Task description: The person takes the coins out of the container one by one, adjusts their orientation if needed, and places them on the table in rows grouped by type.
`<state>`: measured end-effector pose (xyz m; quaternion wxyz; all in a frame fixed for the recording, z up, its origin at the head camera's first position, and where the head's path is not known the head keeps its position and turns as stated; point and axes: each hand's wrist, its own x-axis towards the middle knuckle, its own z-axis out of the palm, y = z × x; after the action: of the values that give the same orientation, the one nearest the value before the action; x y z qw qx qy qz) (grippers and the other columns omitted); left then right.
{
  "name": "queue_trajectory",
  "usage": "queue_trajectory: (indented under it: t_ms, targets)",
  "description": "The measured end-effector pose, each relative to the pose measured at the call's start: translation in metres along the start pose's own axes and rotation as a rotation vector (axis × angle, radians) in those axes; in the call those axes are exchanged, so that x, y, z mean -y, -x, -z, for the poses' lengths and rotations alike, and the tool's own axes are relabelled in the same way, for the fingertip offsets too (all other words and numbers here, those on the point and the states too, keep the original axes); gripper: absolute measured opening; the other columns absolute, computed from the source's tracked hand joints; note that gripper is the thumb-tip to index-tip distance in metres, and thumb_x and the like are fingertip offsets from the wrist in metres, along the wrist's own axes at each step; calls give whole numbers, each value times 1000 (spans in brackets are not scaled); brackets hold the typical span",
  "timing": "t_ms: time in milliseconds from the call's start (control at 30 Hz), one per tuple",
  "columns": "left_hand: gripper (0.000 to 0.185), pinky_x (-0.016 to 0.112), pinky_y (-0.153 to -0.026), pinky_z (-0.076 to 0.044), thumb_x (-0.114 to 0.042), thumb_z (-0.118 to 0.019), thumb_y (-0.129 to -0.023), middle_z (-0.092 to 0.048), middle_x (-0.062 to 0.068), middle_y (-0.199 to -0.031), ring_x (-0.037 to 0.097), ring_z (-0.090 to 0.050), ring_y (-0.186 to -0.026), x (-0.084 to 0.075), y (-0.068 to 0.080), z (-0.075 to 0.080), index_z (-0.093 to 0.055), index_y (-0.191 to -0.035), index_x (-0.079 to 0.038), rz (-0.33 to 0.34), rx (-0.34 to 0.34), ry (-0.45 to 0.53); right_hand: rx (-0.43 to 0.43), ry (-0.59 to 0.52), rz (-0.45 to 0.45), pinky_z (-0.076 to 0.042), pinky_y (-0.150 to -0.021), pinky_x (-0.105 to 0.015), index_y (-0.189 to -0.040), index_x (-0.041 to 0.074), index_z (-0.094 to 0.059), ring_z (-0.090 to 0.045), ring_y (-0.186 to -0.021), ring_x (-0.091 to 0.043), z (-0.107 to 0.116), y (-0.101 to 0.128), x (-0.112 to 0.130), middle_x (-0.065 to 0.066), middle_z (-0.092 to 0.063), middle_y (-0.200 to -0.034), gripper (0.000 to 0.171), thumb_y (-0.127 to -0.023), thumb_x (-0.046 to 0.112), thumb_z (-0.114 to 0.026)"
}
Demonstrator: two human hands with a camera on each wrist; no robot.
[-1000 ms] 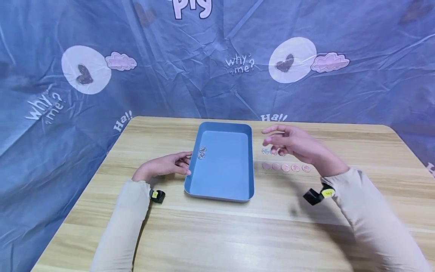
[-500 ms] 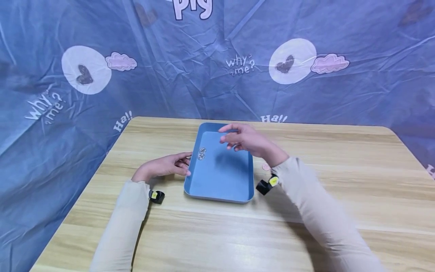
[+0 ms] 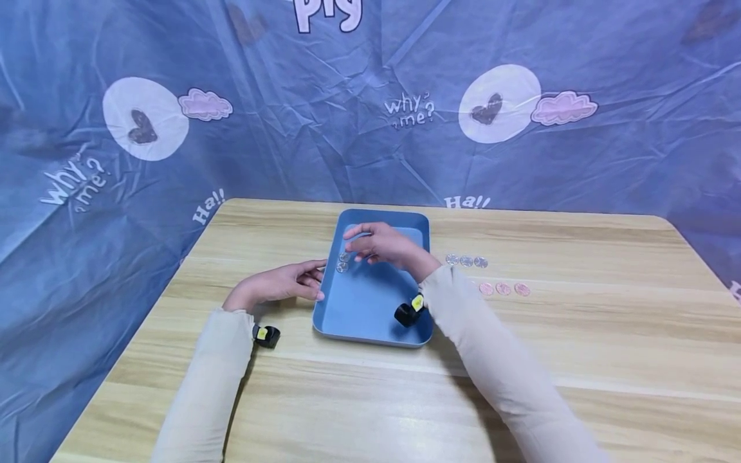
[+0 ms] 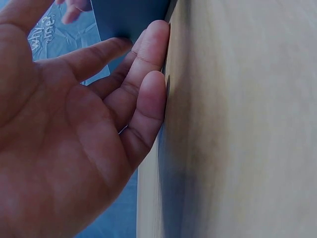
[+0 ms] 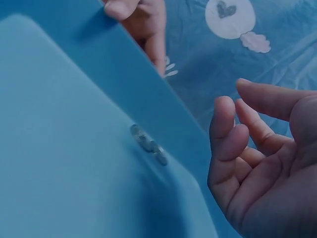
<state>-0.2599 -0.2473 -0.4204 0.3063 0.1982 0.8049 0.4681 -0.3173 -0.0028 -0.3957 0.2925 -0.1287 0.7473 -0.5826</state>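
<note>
My right hand (image 3: 379, 244) is over the left part of a blue tray (image 3: 370, 308), thumb and index finger apart. No object shows between them. Two silver coins (image 3: 343, 267) lie on the tray floor against its left wall, just under those fingertips. The right wrist view has these coins (image 5: 159, 154) beside the inner wall, with the right hand (image 5: 262, 158) apart from them. At the tray's left outer side, my left hand (image 3: 283, 281) touches the wall with loosely bent fingers. In the left wrist view, the fingertips (image 4: 151, 91) rest by the tray's base on the tabletop.
To the right of the tray, three silver coins (image 3: 466, 261) form a row on the wooden table (image 3: 579, 347). Nearer me runs a row of pinkish coins (image 3: 503, 289), partly covered by my right sleeve (image 3: 480, 347). A printed blue cloth (image 3: 289, 128) hangs behind.
My right hand has swept left from above the coin rows to the tray and come lower near its two coins. The left hand and the tray have stayed put.
</note>
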Motion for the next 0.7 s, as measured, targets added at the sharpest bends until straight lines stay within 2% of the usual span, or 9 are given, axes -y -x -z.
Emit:
queue_trajectory:
  t_ms: [167,367,600,700]
  targets:
    - [83,40,-107,-41,-20,-67,-91,-46,23,-138,24,-55,-117,1,-1,-1,-16,-154,-1,3,5,0,6,40,-9,-43,-62,-25,-125,11,-59,-61,-70,-13,-5,-8,-7,-2,-65,-92,33,-93,18,-64]
    - [83,39,-106,-42,-20,-67,-92,-46,23,-138,23,-55,-117,2,-1,0,-15,-153,-1,3,6,4,15,104,-5,-43,-58,-24,-122,10,-60,-60,-66,-12,-8,-15,-13,-2,-63,-78,32,-91,16,-65]
    - [84,37,-104,-42,-19,-67,-91,-45,23,-138,21,-55,-115,1,0,1,-15,-154,-1,9,6,20,41,206,-6,-45,-54,-23,-119,9,-60,-59,-63,-12,-11,-18,-14,-3,-67,-82,30,-91,17,-66]
    - [84,36,-104,-42,-20,-67,-91,-45,22,-138,20,-54,-114,1,0,1,-14,-154,-1,16,5,21,47,238,-6,-43,-52,-23,-118,8,-60,-58,-61,-11,-13,-18,-15,-2,-65,-79,30,-90,17,-67]
